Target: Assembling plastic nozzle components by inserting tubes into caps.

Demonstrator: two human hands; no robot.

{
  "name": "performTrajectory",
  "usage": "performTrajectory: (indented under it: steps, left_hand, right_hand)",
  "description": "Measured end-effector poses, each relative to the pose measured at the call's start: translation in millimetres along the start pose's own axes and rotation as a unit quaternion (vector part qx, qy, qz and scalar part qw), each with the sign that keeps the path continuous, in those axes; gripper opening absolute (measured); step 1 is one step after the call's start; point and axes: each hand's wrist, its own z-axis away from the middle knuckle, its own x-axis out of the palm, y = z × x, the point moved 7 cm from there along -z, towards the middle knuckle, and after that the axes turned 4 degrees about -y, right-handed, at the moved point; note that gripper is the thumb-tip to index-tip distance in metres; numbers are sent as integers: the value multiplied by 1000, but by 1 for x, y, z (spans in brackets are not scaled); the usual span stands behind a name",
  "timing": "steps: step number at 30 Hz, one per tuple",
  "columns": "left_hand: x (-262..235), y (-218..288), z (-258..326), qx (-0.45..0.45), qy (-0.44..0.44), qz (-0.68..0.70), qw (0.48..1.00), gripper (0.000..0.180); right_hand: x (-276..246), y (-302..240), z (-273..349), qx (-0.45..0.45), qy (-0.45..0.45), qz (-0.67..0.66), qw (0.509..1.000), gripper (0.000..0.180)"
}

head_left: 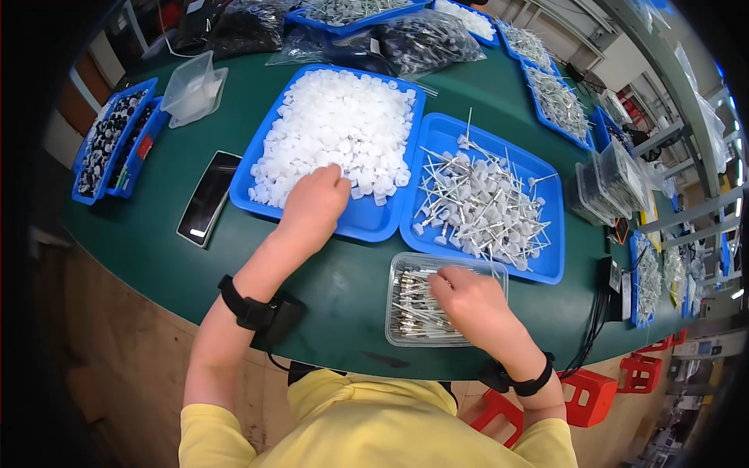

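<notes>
White plastic caps [343, 125] fill a blue tray [367, 226] set back from the table's near edge. The left hand [314, 206] reaches over that tray's near side, fingers bent down into the caps; its fingertips are hidden, so I cannot tell whether it holds one. Slim metal rods [413, 308] lie in a clear plastic container [425, 342] close to the table's near edge. The right hand [472, 303] is over them with fingers curled inward, and whether it grips a rod cannot be told. Just beyond the container, a second blue tray [551, 195] holds a loose heap of capped rods [476, 199]. A smartphone [209, 199] lies left of the caps. Narrow blue bins [86, 187] stand at the table's [140, 242] left edge, stacked clear boxes [608, 183] toward its right edge, and filled plastic bags [429, 45] along the far edge.
</notes>
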Motion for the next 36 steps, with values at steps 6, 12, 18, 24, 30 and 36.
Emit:
performTrajectory:
  steps: [6,12,18,24,30,36]
  left_hand:
    - [-35,-8,22,-200,-34,540,817,6]
    - [-31,20,69,-231,9,778,584,6]
    - [-17,55,80,-229,-10,778,585,11]
    - [-14,104,79,-219,-113,854,459,16]
    - [5,131,76,-227,-208,856,416,19]
    - [-1,134,64,-219,-306,775,509,24]
  right_hand:
    - [16,-2,-1,-16,-1,95,995,19]
    - [5,12,12,27,7,21,999,22]
    - [-19,39,31,150,223,-398,877,21]
    - [-14,44,43,129,241,-775,570,27]
    - [-17,34,44,103,268,-811,509,26]
    - [-11,17,46,126,118,-825,538,26]
